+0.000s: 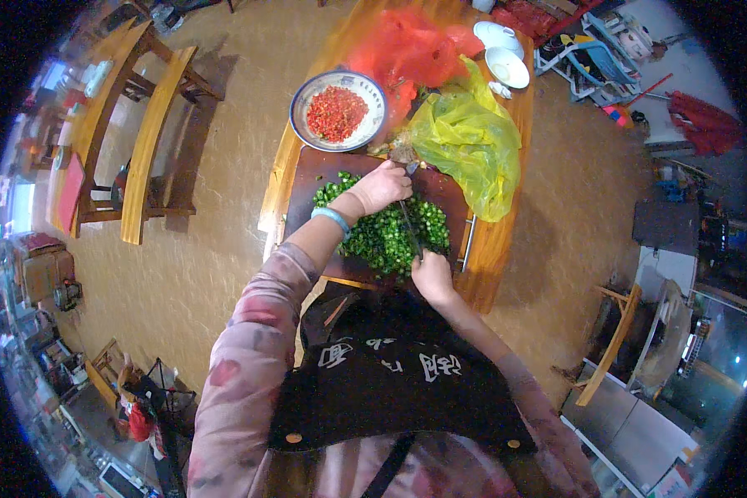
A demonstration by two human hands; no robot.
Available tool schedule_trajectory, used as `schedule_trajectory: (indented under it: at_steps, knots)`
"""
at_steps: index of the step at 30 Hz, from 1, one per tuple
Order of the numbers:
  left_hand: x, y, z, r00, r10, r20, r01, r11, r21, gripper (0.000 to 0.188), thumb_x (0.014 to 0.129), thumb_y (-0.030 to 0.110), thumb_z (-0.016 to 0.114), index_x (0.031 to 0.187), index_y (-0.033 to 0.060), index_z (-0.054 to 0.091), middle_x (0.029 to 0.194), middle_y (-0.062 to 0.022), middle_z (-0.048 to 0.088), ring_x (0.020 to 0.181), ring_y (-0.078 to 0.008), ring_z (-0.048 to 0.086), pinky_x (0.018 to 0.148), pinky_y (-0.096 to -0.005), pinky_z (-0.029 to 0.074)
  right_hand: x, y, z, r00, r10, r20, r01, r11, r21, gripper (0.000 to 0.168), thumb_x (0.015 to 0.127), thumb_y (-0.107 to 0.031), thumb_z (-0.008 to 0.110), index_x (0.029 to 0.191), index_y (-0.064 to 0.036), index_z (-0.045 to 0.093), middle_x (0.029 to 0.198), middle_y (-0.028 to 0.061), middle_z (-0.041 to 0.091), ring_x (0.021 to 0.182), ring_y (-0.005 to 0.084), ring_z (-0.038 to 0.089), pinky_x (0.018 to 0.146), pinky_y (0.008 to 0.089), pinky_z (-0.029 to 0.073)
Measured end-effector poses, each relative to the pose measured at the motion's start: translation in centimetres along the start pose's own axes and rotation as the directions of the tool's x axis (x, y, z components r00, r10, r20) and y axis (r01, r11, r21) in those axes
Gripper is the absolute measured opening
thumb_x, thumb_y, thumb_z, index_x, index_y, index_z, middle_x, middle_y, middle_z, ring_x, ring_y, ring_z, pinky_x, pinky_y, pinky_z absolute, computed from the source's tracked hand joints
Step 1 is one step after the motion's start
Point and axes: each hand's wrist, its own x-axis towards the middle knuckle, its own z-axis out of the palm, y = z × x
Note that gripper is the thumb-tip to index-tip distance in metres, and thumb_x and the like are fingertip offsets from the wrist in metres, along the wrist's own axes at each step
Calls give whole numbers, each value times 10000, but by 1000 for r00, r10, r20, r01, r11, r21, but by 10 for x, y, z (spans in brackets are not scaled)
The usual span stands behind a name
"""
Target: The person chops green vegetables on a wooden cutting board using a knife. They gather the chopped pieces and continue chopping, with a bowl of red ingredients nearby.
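Observation:
A dark knife blade point(409, 225) runs across a heap of chopped green peppers point(380, 239) on a dark brown cutting board point(305, 180). My right hand point(432, 277) is closed around the knife's near end, at the board's front edge. At the far end, my left hand point(383, 185) grips the knife with its fingers curled, and a pale blue bangle point(331, 219) circles that wrist. Pepper pieces lie on both sides of the blade. The fingers hide both ends of the knife.
Beyond the board stands a bowl point(376, 115) of chopped red chillies point(336, 113). A yellow plastic bag point(467, 137) overlaps the board's far right, near a red bag point(411, 50). White bowls point(507, 67) sit at the wooden table's point(498, 249) back right. A wooden bench point(155, 137) is left.

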Motion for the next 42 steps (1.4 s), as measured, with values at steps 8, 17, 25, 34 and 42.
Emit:
schedule_trajectory:
  at_steps: [8, 17, 25, 34, 42]
  knots:
    - [15, -31, 9, 985, -17, 170, 36, 994, -108, 105, 637, 147, 563, 740, 141, 583, 776, -19, 577, 871, -210, 524, 766, -352, 357, 19, -32, -61, 927, 169, 336, -233, 959, 162, 217, 742, -148, 512, 729, 64, 556, 570, 170, 572, 440, 264, 569, 518, 370, 490]
    - [7, 1, 13, 999, -34, -4, 34, 998, -54, 89, 688, 143, 476, 719, 153, 559, 730, 17, 501, 817, -151, 486, 749, -309, 340, 8, 16, -11, 1000, 2, 4, -2, 1000, 2, 170, 750, -154, 515, 749, 2, 582, 641, 219, 559, 642, 385, 546, 612, 460, 439]
    - [25, -36, 17, 997, -13, 72, 25, 986, -163, 73, 621, 143, 562, 690, 131, 584, 739, -20, 563, 855, -219, 528, 791, -348, 363, 28, -24, -68, 913, 163, 375, -232, 961, 149, 220, 737, -163, 510, 698, 49, 556, 554, 156, 569, 432, 267, 563, 509, 394, 482]
    - [7, -18, 10, 997, -39, 70, 42, 998, -47, 113, 688, 129, 475, 758, 154, 560, 759, -12, 520, 847, -192, 511, 750, -339, 376, 17, -3, -13, 998, -22, 53, 21, 1000, 20, 176, 732, -140, 522, 739, 28, 576, 658, 224, 570, 640, 382, 566, 631, 448, 462]
    - [18, -45, 4, 973, -137, 184, 177, 959, -223, 90, 614, 87, 568, 691, 133, 558, 777, -20, 585, 816, -203, 546, 752, -345, 380, 39, -40, -74, 899, 140, 415, -229, 958, 173, 154, 736, -108, 490, 708, 37, 536, 521, 130, 544, 397, 215, 541, 414, 339, 454]
